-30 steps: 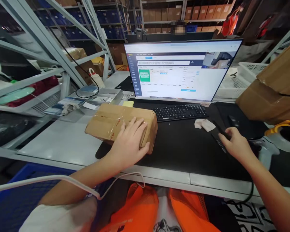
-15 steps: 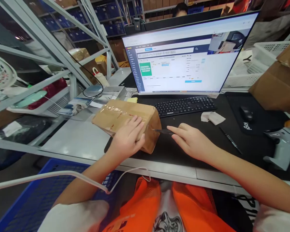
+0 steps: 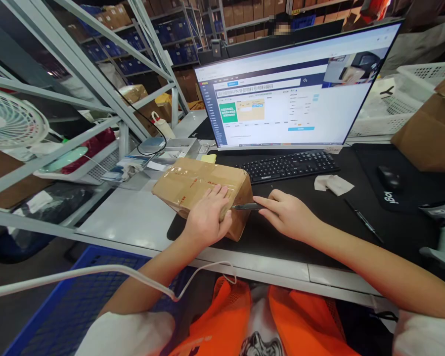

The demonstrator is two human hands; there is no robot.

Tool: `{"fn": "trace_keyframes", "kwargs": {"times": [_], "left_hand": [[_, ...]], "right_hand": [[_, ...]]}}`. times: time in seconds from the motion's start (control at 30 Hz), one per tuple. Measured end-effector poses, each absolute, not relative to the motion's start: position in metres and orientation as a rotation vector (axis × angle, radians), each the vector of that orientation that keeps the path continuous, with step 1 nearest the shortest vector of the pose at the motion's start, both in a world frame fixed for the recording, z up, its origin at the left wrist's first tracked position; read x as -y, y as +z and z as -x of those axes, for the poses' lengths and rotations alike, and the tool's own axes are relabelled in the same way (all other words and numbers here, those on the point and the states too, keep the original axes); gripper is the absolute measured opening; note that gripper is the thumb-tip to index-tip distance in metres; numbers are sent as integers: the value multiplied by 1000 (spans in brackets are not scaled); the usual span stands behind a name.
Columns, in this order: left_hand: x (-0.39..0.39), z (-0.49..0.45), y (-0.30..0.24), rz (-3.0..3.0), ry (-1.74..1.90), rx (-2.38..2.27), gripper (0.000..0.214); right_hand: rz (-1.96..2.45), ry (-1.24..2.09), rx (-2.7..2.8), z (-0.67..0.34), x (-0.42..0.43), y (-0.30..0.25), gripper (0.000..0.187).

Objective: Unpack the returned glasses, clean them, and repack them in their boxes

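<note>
A brown cardboard box (image 3: 181,182) with clear tape over its top lies slanted at the front of the desk. My left hand (image 3: 208,217) rests on the box's top near its right end, fingers laid out flat and thumb toward the near edge. In my right hand (image 3: 285,215) is a slim dark knife (image 3: 245,206), pinched by thumb and fingers. The knife points left across the box's right end, its tip close to my left thumb. Whether the blade has gone into the cardboard I cannot tell.
Behind the box stand a black keyboard (image 3: 292,165) and a large monitor (image 3: 300,104). Crumpled tissue (image 3: 333,184), a pen (image 3: 363,220), a mouse (image 3: 390,178) and a scanner (image 3: 443,232) lie to the right. A white cable (image 3: 133,274) crosses above a blue crate (image 3: 85,296).
The knife has moved left and is farther across the box's right end, toward my left thumb. A beige panel has appeared on the screen. The whole view has shifted slightly.
</note>
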State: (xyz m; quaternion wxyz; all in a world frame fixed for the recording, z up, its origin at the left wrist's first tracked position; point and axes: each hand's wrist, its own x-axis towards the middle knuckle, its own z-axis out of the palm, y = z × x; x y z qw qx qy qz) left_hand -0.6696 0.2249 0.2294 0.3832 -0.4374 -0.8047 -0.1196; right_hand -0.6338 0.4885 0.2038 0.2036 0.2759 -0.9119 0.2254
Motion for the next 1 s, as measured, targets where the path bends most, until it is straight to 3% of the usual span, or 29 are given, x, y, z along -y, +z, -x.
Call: {"fn": "trace_keyframes", "kwargs": {"times": [0.23,0.43,0.53,0.67,0.8,1.0], "left_hand": [[-226,669,230,1122,-340,2070,27],[-218,661,228,1130,-320,2063,20],[-221,655,227,1079,-331,2076,21],[-235,651,228,923,-312,2220,28],[-228,652,232,922,-412,2221,22],[-133,642,239,1013,-777,2208,40]], "right_hand": [[-820,562,2488,664,-501,194,41],[9,679,2473,726,-574,190,43],[160,903,2475,737,-582,190,45],[117,1300,2490,739,-541,193,37],[-18,1529,2517,757,-487,208,29],[-92,1927,2452,791,-407,222,22]]}}
